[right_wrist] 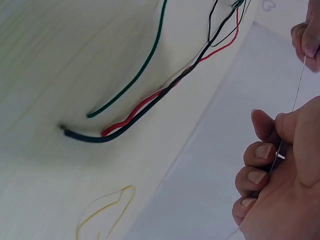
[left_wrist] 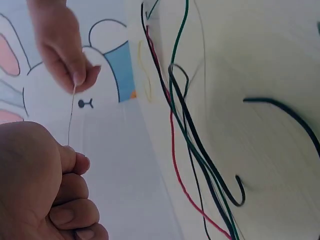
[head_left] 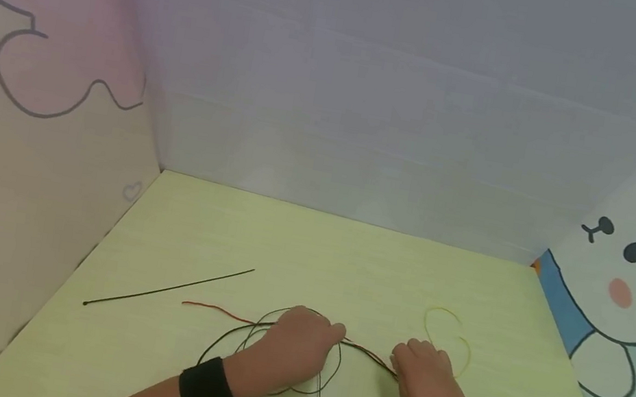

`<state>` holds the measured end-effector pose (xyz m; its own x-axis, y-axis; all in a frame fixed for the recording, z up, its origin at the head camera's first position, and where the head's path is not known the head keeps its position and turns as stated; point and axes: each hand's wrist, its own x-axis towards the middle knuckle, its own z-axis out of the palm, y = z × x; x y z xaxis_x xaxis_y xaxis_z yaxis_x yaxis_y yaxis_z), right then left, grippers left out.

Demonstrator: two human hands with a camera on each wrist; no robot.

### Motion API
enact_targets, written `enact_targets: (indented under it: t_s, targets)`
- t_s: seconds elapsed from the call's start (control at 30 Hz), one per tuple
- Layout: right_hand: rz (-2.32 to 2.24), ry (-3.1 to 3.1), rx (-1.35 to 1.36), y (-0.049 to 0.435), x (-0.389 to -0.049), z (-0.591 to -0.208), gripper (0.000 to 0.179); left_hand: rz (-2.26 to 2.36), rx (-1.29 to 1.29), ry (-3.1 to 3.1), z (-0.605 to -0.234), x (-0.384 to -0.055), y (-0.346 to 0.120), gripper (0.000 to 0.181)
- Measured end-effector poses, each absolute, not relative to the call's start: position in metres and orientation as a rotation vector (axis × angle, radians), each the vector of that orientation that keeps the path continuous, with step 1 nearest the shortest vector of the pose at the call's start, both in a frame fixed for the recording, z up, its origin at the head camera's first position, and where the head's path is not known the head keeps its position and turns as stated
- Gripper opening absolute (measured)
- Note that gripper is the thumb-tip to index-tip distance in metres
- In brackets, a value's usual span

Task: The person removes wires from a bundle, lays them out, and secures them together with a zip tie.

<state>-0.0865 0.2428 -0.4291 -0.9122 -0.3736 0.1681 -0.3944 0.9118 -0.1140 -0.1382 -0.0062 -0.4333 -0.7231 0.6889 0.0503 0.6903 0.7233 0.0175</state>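
A thin whitish thread [left_wrist: 70, 117] runs fairly straight between the two hands. My left hand [head_left: 297, 348] pinches it between thumb and index finger, the other fingers curled. My right hand [head_left: 428, 389] grips the other part; in the right wrist view the thread [right_wrist: 300, 85] passes into its curled fingers, where a small white bit [right_wrist: 280, 156] shows. Below the hands, on the table, lie a red cord [head_left: 216, 308], a thick black cord [right_wrist: 145, 117] and a dark green cord [right_wrist: 150, 57], loosely tangled. The hands hide part of this tangle in the head view.
A separate straight black cord [head_left: 166, 288] lies at the table's left. A curled yellow strand [head_left: 426, 320] lies beyond the right hand. The pale yellow table [head_left: 347, 252] is bounded by a plain back wall [head_left: 338, 111] and side walls with cartoon drawings.
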Motion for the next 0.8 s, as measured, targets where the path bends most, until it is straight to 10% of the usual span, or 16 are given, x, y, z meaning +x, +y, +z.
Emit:
enact_targets:
  t_s: [0.8]
  targets:
    - [0.770, -3.160, 0.293, 0.262, -0.088, -0.441, 0.017, -0.539, -0.606, -3.081, -0.456, -0.142, -0.118, 0.022]
